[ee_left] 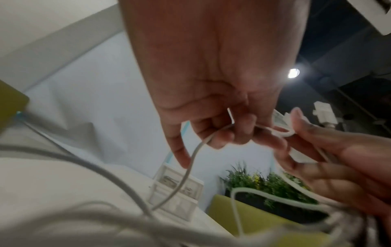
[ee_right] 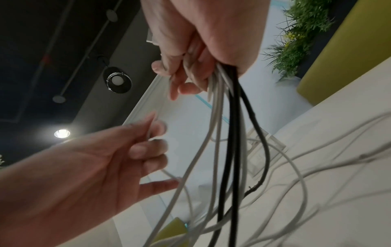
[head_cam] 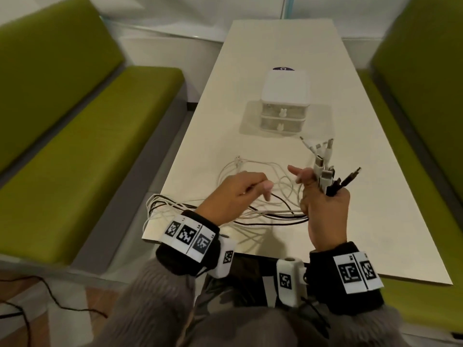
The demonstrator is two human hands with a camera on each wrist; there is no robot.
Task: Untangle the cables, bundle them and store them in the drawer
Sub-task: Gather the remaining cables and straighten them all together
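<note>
Several white and black cables [head_cam: 253,211] sprawl in loops over the near end of the table [head_cam: 375,171]. My right hand [head_cam: 323,199] grips a bunch of cable ends [head_cam: 325,169] upright, plugs fanned out above the fist; in the right wrist view the cables [ee_right: 228,133] hang down from the right hand [ee_right: 198,50]. My left hand [head_cam: 240,191] pinches one thin white cable [ee_left: 190,167] with curled fingers [ee_left: 224,133], just left of the right hand. The small white drawer unit [head_cam: 284,103], both drawers closed, stands farther back in the table's middle.
Green benches [head_cam: 75,146] flank the table on both sides. Some cable loops [head_cam: 155,204] hang over the table's near left corner. A black cord [head_cam: 37,296] lies on the floor at lower left. A dark object [head_cam: 283,68] sits behind the drawer unit.
</note>
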